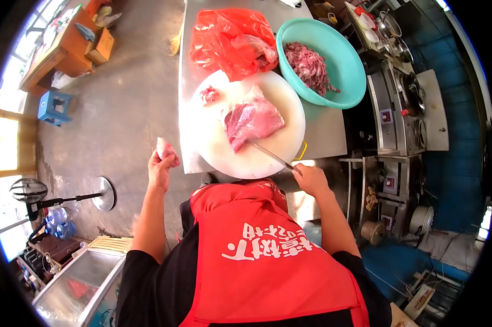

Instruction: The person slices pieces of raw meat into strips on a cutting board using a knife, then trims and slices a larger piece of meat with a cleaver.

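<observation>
My left hand (160, 170) is closed around a small piece of raw meat (168, 152), held out to the left of the table. My right hand (312, 180) grips the handle of a knife (274, 155). The blade points left, with its tip at the lower edge of a large slab of raw meat (255, 121). That slab lies on a round white cutting board (220, 155), beside a small heap of meat scraps (209, 95). Behind the board, a red plastic bag (219, 41) holds more meat. Cut meat strips (310, 66) fill part of a green basin (345, 57).
The board, bag and basin stand on a metal table (330, 139). A yellow handle (301, 151) sticks out beside the board. To the right is a cooking station (389, 103); to the left are a blue stool (54, 107), a standing fan (29, 191) and a glass-topped chest (80, 280).
</observation>
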Demonstrator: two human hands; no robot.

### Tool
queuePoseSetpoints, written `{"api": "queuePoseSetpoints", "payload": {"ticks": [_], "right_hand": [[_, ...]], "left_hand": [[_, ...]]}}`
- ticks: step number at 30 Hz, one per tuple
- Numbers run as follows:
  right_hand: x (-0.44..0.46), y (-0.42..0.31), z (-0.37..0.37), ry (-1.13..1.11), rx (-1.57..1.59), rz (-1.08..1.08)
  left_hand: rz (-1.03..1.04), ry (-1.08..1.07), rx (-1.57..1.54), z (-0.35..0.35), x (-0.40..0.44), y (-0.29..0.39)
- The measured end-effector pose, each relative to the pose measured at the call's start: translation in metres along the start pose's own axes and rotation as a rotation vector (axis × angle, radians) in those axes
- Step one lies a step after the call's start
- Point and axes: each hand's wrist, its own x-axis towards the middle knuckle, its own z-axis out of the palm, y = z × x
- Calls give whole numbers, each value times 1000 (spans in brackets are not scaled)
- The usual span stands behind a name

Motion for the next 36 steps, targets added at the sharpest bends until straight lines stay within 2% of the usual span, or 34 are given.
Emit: {"api": "queuePoseSetpoints", "payload": {"ticks": [2, 8, 12, 14, 16, 17, 20, 21, 22, 24, 25, 28, 30, 31, 32, 36], "right_hand": [[24, 4, -11, 78, -7, -36], [87, 6, -12, 53, 31, -42], [108, -4, -13, 13, 37, -74], [110, -1, -13, -23, 116, -65], [107, 15, -12, -66, 192, -102], [106, 25, -12, -97, 266, -128], [84, 58, -18, -167, 380, -154], [77, 70, -14, -184, 386, -143], [68, 76, -18, -201, 385, -141], [53, 83, -32, -266, 364, -64], [44, 86, -32, -196, 393, -104], [33, 93, -37, -317, 366, -57], [36, 96, -33, -322, 330, -94], [36, 96, -32, -313, 305, -121], [38, 94, -33, -312, 303, -125], [40, 77, -49, -262, 311, -203]], "left_hand": [[33, 7, -72, 30, -8, -2], [54, -94, -316, 121, -25, -21], [42, 43, -217, 175, -30, -28], [90, 29, -186, 189, -31, -33], [280, 47, 27, 204, -29, -41], [360, 141, 217, 206, -24, -57], [821, 306, 1063, 223, -28, -84], [826, 61, 1139, 217, -26, -92], [735, -73, 1261, 213, -30, -106], [812, -78, 1508, 206, -42, -126], [799, 2, 1519, 209, -46, -123], [735, 260, 1374, 224, -59, -115], [664, 195, 1184, 229, -54, -136], [745, 97, 1260, 231, -53, -140], [727, 47, 1340, 236, -55, -145], [748, 36, 1359, 230, -43, -143]]}}
